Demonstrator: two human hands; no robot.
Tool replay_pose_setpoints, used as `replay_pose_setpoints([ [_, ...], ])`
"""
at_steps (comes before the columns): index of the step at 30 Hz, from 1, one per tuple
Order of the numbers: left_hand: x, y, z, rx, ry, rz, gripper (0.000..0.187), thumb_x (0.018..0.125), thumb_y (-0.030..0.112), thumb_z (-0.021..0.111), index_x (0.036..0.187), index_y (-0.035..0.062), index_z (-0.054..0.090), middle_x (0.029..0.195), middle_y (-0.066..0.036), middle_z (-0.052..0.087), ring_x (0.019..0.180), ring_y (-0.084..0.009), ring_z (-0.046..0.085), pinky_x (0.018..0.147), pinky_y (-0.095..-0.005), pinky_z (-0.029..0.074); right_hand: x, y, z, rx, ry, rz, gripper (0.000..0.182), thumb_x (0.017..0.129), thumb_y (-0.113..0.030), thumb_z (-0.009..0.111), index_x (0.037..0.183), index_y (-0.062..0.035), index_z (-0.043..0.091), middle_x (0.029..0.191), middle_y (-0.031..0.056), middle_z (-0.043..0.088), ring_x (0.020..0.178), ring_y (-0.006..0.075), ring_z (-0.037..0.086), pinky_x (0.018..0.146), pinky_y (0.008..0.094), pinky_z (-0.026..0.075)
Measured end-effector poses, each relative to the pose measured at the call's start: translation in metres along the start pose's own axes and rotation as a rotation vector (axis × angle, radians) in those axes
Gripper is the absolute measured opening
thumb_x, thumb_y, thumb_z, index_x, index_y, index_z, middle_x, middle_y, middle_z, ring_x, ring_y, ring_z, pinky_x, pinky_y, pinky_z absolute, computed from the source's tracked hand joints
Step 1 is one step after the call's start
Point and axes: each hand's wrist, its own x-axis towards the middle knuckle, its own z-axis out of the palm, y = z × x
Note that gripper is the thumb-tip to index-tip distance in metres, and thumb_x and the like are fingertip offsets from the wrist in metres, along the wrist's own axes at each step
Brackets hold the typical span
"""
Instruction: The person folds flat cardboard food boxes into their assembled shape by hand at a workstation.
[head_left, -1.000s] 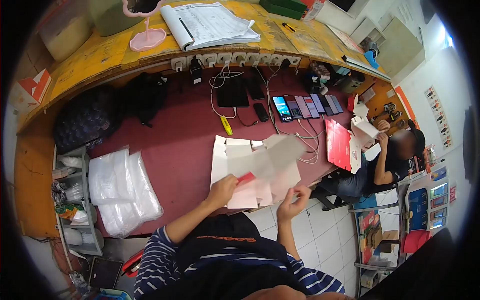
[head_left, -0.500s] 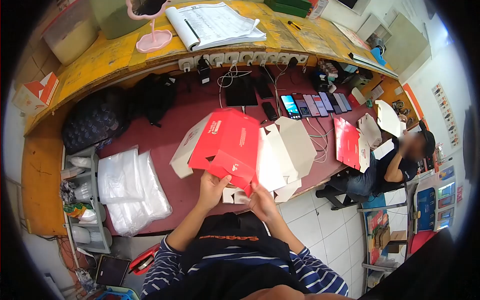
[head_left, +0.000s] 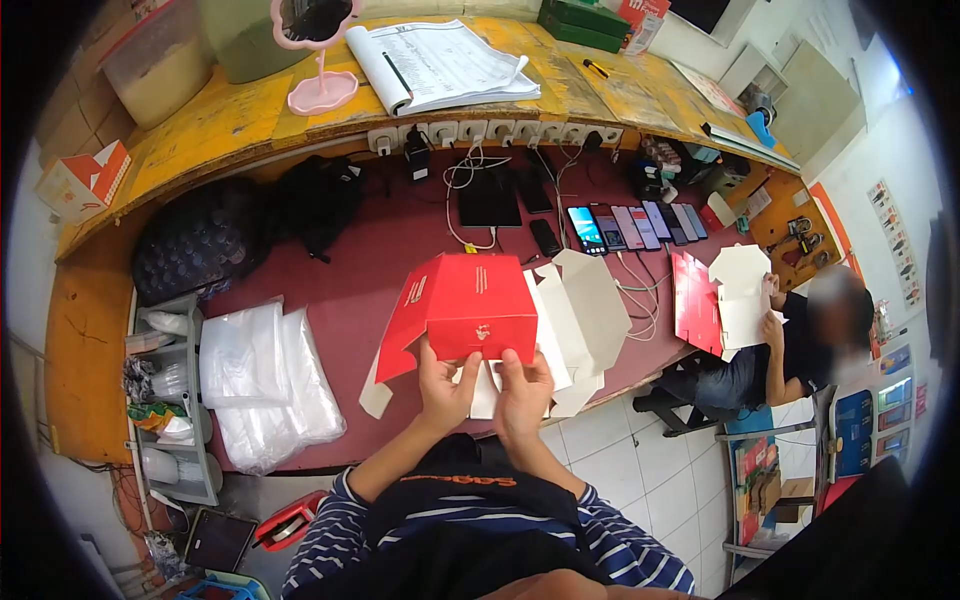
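A red cardboard box (head_left: 482, 297), partly folded, is held up in front of me over the maroon table. My left hand (head_left: 446, 388) grips its near lower edge, thumb on the outside. Beside it, my right hand (head_left: 522, 396) pinches the same near side, with the thumb against the red face. The box's left flap slants down and outward. Just right of the box lie flat, unfolded box blanks (head_left: 592, 300), pale side up. The fingers behind the card are hidden.
Clear plastic bags (head_left: 262, 375) lie at the left by a grey drawer rack (head_left: 190, 450). Several phones (head_left: 585, 230) and white cables stretch along the back. At the right a seated person (head_left: 800, 335) holds another box blank (head_left: 742, 290). A raised wooden shelf (head_left: 230, 120) runs behind.
The red card has gone from a loosely open sheet to a box shape with its near side folded down. My hands have moved slightly closer together. The person at right has lowered their blank.
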Motion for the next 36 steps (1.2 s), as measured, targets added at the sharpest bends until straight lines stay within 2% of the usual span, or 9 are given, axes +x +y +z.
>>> replay_pose_setpoints([
  [6, 0.014, 0.018, -0.021, -0.046, -0.188, -0.128, 0.044, 0.088, 0.02, 0.046, 0.124, -0.0006, 0.031, 0.118, -0.014, 0.048, 0.112, -0.0202, 0.045, 0.092, -0.0386, 0.037, 0.021, -0.018, -0.002, 0.379, -0.058, 0.419, 0.024, 0.079, -0.003, 0.059, 0.1, -0.0054, 0.05, 0.098, 0.0031, 0.057, 0.079, 0.0108, 0.054, 0.068, 0.0245, 0.043],
  [9, 0.034, 0.049, -0.025, -0.954, -0.188, -0.424, 0.055, 0.087, 0.045, 0.041, 0.123, 0.0027, 0.041, 0.124, -0.011, 0.045, 0.114, -0.0239, 0.043, 0.095, -0.043, 0.032, 0.026, -0.019, -0.007, 0.129, -0.197, 0.189, 0.029, 0.079, -0.007, 0.059, 0.106, -0.003, 0.05, 0.103, 0.0056, 0.058, 0.089, 0.0132, 0.055, 0.076, 0.0271, 0.044],
  [17, 0.012, 0.02, -0.008, -0.4, 0.121, -0.198, 0.031, 0.084, 0.018, 0.055, 0.111, 0.0038, 0.051, 0.106, -0.006, 0.057, 0.103, -0.0139, 0.05, 0.089, -0.0277, 0.037, -0.015, 0.01, 0.014, 0.297, -0.265, -0.039, 0.04, 0.069, 0.015, 0.059, 0.106, 0.0028, 0.05, 0.1, 0.0116, 0.057, 0.093, 0.0175, 0.056, 0.081, 0.0293, 0.044],
  [21, 0.026, 0.039, -0.014, -0.588, 0.13, -0.465, 0.034, 0.086, 0.03, 0.05, 0.111, 0.0062, 0.051, 0.107, -0.006, 0.056, 0.101, -0.0168, 0.051, 0.09, -0.0327, 0.038, -0.002, 0.03, -0.015, -0.212, -0.319, -0.113, 0.04, 0.071, 0.004, 0.065, 0.107, 0.0017, 0.05, 0.103, 0.0105, 0.057, 0.096, 0.0202, 0.055, 0.085, 0.0331, 0.043],
  [24, 0.042, 0.053, -0.035, -0.839, 0.098, -0.762, 0.047, 0.084, 0.042, 0.047, 0.112, 0.0046, 0.05, 0.107, -0.008, 0.057, 0.098, -0.0201, 0.054, 0.087, -0.0337, 0.041, 0.028, 0.059, -0.068, -1.026, -0.773, -0.742, 0.046, 0.073, -0.014, 0.068, 0.111, 0.0014, 0.048, 0.107, 0.0113, 0.056, 0.1, 0.0233, 0.053, 0.089, 0.0371, 0.041],
  [26, 0.052, 0.04, -0.071, -0.601, 0.004, -0.78, 0.046, 0.083, 0.036, 0.05, 0.111, 0.0011, 0.049, 0.106, -0.009, 0.057, 0.096, -0.0201, 0.055, 0.085, -0.0329, 0.043, 0.054, 0.111, -0.15, -1.367, -0.542, 0.187, 0.054, 0.075, -0.029, 0.067, 0.114, 0.0009, 0.047, 0.109, 0.0122, 0.055, 0.102, 0.0247, 0.052, 0.09, 0.0377, 0.039],
  [28, 0.062, 0.034, -0.113, -0.322, -0.162, -0.737, 0.045, 0.082, 0.034, 0.05, 0.113, 0.0001, 0.047, 0.106, -0.01, 0.056, 0.095, -0.0191, 0.056, 0.083, -0.0317, 0.044, 0.059, -0.004, -0.096, 0.523, -0.34, 0.836, 0.05, 0.08, -0.029, 0.061, 0.116, 0.0022, 0.045, 0.108, 0.0134, 0.055, 0.101, 0.0257, 0.053, 0.089, 0.0393, 0.04],
  [33, 0.069, 0.057, -0.103, 0.118, -0.355, -0.527, 0.051, 0.084, 0.041, 0.046, 0.112, -0.0019, 0.047, 0.1, -0.012, 0.058, 0.087, -0.0201, 0.059, 0.075, -0.0295, 0.048, 0.064, -0.035, -0.066, -0.098, -0.524, 0.473, 0.043, 0.085, -0.03, 0.053, 0.112, 0.0038, 0.046, 0.105, 0.0146, 0.056, 0.097, 0.0222, 0.055, 0.081, 0.0354, 0.047],
  [36, 0.051, 0.052, -0.078, -0.665, 0.183, -0.582, 0.064, 0.084, 0.054, 0.038, 0.112, -0.0026, 0.046, 0.089, -0.013, 0.061, 0.077, -0.0228, 0.061, 0.072, -0.0288, 0.049, 0.044, -0.028, -0.026, -0.038, -0.369, 0.391, 0.033, 0.087, -0.022, 0.05, 0.108, 0.0036, 0.048, 0.102, 0.0137, 0.057, 0.096, 0.018, 0.055, 0.081, 0.0332, 0.046],
])
